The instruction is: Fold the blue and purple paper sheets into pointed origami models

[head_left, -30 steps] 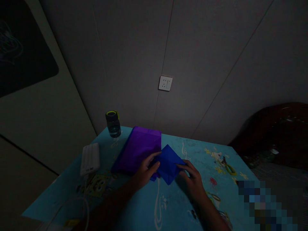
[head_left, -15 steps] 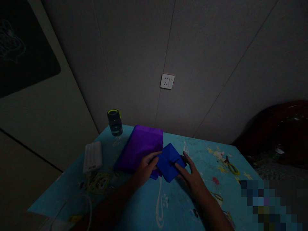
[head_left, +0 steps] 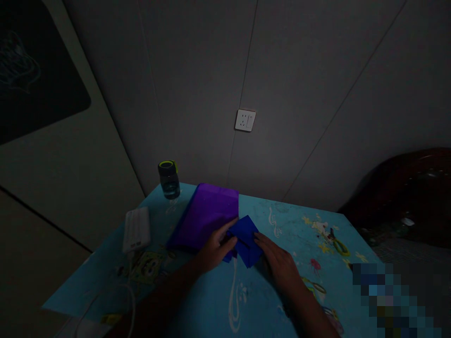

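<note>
A folded sheet of blue paper (head_left: 247,237) is held between both hands above the table, one corner pointing away from me. My left hand (head_left: 216,244) pinches its left corner between thumb and fingers. Along the right edge, the fingers of my right hand (head_left: 278,260) press together on the paper; its thumb is hidden. A dark slit between the folds shows in the middle of the blue paper. Under and behind my left hand lies a stack of purple paper (head_left: 211,213), with some blue along its edge.
The patterned blue tablecloth (head_left: 260,300) covers the table against the wall. A water bottle (head_left: 169,180) stands at the back left, near a white power bank (head_left: 136,229) with a cable. Green-handled pliers (head_left: 339,244) lie at the right. A socket (head_left: 245,120) is on the wall.
My right hand has shifted its fingers from spread around the right corner to closed together on the paper's right edge. The blue paper has tilted and its right flap is folded in.
</note>
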The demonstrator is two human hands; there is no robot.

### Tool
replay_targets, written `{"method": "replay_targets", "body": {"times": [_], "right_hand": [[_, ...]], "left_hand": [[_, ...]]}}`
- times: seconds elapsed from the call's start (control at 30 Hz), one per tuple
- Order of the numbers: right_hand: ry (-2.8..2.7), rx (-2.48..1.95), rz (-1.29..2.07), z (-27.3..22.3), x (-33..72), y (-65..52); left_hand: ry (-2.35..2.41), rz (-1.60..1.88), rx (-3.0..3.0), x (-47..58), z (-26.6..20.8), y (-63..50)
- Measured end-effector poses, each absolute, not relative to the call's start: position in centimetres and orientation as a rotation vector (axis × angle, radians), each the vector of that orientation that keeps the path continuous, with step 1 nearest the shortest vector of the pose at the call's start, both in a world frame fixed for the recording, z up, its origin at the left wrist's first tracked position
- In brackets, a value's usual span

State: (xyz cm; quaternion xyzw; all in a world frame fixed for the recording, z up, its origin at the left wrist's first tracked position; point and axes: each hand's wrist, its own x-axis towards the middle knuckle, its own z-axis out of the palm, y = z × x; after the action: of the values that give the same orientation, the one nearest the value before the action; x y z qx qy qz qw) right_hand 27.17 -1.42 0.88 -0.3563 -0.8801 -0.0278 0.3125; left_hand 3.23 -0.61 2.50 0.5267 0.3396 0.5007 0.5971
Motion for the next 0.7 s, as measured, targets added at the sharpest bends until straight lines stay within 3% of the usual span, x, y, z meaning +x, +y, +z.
{"method": "replay_targets", "body": {"times": [0.2, 0.7], "right_hand": [[-2.310, -0.931, -0.208, 0.6, 26.7, -1.5], [-2.393, -0.795, -0.294, 1.7, 26.1, -2.1]], "left_hand": [[0.774, 1.068, 1.110, 3.3, 1.9, -0.4], [0.980, 1.218, 1.055, 3.8, 2.3, -0.4]]}}
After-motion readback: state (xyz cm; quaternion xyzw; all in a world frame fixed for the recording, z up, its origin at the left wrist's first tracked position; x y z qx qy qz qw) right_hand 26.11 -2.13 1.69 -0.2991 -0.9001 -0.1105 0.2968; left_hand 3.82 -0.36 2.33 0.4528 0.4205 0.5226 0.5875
